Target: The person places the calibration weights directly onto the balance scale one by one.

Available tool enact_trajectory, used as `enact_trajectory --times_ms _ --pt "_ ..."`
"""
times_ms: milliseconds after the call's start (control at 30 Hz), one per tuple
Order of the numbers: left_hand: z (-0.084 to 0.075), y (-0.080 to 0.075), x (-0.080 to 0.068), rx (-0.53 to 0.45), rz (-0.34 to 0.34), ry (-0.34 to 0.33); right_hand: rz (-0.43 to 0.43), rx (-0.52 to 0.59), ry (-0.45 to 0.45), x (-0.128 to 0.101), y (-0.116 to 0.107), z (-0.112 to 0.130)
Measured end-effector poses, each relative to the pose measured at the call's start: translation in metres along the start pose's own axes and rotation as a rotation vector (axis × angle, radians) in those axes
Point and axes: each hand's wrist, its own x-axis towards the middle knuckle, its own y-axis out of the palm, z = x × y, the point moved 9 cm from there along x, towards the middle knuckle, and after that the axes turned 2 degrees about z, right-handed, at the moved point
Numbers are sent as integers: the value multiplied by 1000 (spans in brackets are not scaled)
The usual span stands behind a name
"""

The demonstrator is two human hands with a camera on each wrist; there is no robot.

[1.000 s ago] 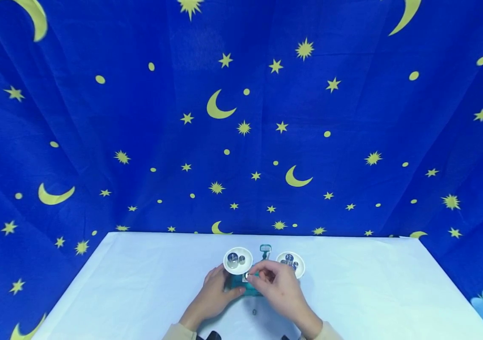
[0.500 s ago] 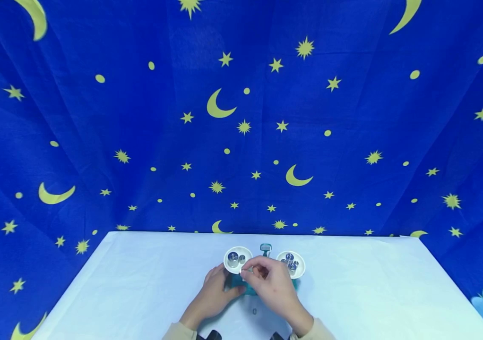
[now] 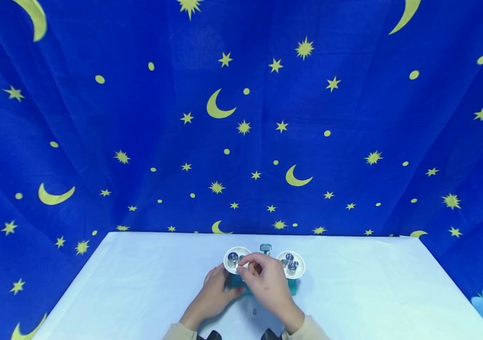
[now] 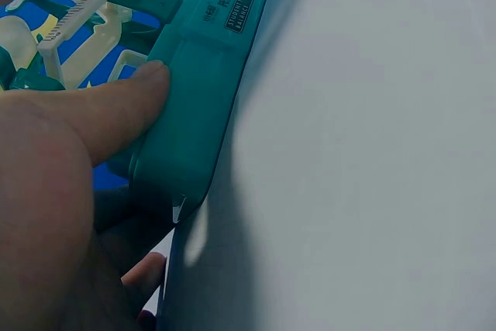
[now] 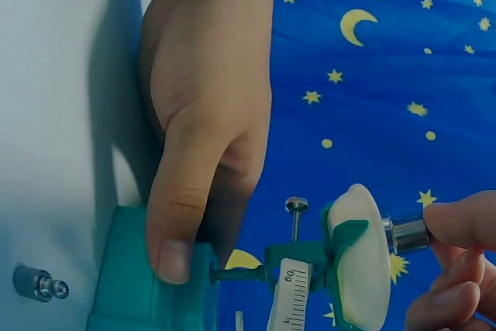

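Observation:
A green student balance (image 4: 186, 106) stands on the white table. My left hand (image 3: 213, 296) grips the left end of its base, thumb on the front and fingers behind. Over the left white pan (image 5: 372, 269) my right hand (image 3: 268, 284) pinches a small metal weight (image 3: 237, 266), mostly hidden by the fingertips. A larger cylindrical weight (image 3: 233, 258) sits in that pan, with another partly covered by my right hand. Several metal weights (image 3: 289, 258) stand in the right pan (image 3: 302, 270).
One small knobbed weight (image 5: 32, 283) lies loose on the table in front of the balance. The pointer frame (image 3: 265, 247) rises behind, between the pans. A blue cloth (image 3: 241, 141) with yellow stars and moons hangs behind the table.
My right hand has moved left and slightly up, from in front of the balance's middle to over the left pan, carrying the small weight. My left hand has stayed on the base.

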Motion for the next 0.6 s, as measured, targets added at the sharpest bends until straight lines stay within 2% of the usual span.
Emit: enact_trajectory --times_ms 167,600 --pt "-2 -1 0 -9 -6 12 -27 -23 -17 2 1 1" --pt "-4 -2 1 -9 -18 5 -31 -60 22 5 5 -6"
